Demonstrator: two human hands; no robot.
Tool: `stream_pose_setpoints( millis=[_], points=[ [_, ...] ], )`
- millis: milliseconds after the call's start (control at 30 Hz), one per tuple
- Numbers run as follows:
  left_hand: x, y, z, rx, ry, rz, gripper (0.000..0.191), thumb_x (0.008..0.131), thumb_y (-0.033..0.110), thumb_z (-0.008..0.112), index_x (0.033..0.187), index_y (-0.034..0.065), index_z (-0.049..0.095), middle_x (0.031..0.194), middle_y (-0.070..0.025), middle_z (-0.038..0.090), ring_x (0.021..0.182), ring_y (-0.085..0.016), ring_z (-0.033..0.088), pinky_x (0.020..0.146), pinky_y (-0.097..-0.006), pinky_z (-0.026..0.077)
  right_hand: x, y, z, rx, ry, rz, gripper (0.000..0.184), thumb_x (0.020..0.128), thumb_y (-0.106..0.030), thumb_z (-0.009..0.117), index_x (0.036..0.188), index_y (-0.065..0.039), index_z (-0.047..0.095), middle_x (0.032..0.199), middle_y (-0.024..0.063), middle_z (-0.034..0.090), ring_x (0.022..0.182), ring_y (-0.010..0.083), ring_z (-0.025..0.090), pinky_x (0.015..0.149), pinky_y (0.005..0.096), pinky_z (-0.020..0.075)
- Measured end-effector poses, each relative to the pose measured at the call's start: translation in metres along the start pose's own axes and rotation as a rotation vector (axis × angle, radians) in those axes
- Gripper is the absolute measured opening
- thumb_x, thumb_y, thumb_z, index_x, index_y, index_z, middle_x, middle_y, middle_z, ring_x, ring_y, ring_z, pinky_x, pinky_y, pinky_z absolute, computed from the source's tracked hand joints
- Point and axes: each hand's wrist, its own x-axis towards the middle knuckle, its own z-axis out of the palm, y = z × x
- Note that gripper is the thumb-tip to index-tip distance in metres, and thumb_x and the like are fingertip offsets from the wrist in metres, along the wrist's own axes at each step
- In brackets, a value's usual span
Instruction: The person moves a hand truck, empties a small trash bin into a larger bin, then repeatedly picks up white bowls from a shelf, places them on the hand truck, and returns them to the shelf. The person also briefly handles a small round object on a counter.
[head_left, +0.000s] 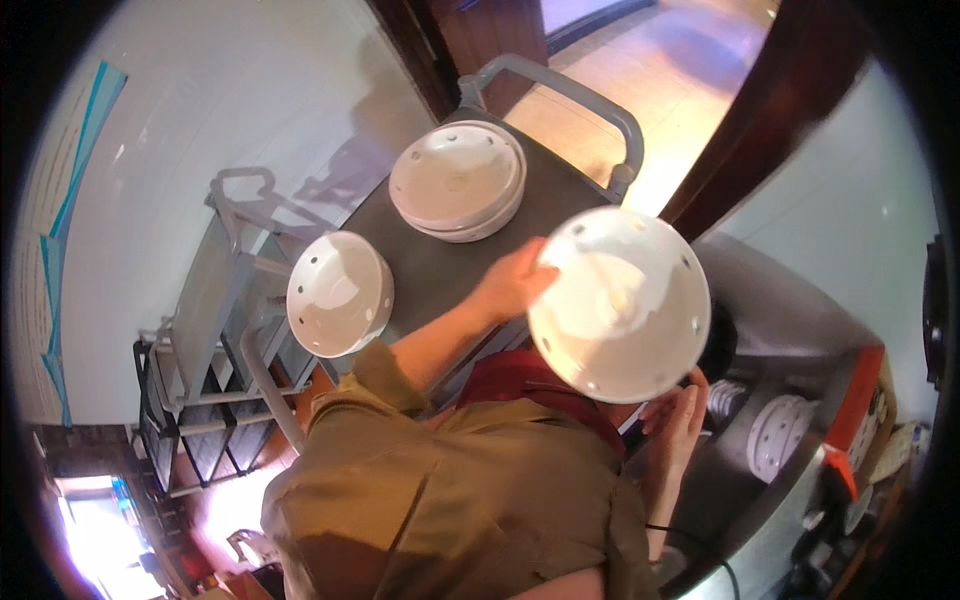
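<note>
My left hand (517, 281) grips the left rim of a shallow white dish (619, 307) with small spots around its edge, thumb on its inner face. The dish is held up above the near right side of a dark-topped cart (551, 169). My right hand (679, 412) is just below the dish's lower right rim, fingers apart; whether a fingertip touches the rim is hard to tell. On the cart, a stack of spotted white dishes (457, 176) sits near the far end. A deeper spotted white bowl (339, 294) stands at the cart's left edge.
A grey tubular handle (570, 86) rises at the cart's far end, before a doorway. Another folded-looking cart (217, 300) leans near the white wall at left. At right, spotted bowls (780, 435) stand in a dark recessed counter, beside an orange-edged box (855, 420). A black cable (705, 541) hangs below.
</note>
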Motion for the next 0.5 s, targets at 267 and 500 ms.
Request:
stream_pose_setpoints(
  millis=[267, 500],
  points=[
    [-0.002, -0.053, -0.153, -0.157, 0.611, -0.167, 0.047, 0.083, 0.026, 0.057, 0.121, 0.0006, 0.050, 0.082, -0.0072, 0.061, 0.064, -0.015, 0.057, 0.049, -0.0292, 0.044, -0.002, -0.013, 0.052, -0.025, -0.156, 0.251, 0.021, 0.102, -0.023, 0.049, 0.115, -0.008, 0.056, 0.075, 0.0014, 0.061, 0.057, 0.0055, 0.053, 0.048, 0.0180, 0.0376],
    [0.040, -0.101, -0.207, -0.226, 0.710, -0.269, 0.043, 0.082, 0.022, 0.052, 0.118, -0.0014, 0.049, 0.087, -0.0137, 0.060, 0.058, -0.017, 0.056, 0.047, -0.0312, 0.044, -0.002, -0.005, 0.059, -0.069, -0.208, 0.207, 0.018, 0.101, -0.020, 0.049, 0.112, -0.007, 0.057, 0.076, 0.0011, 0.060, 0.057, 0.0055, 0.053, 0.049, 0.0181, 0.0380]
  ],
)
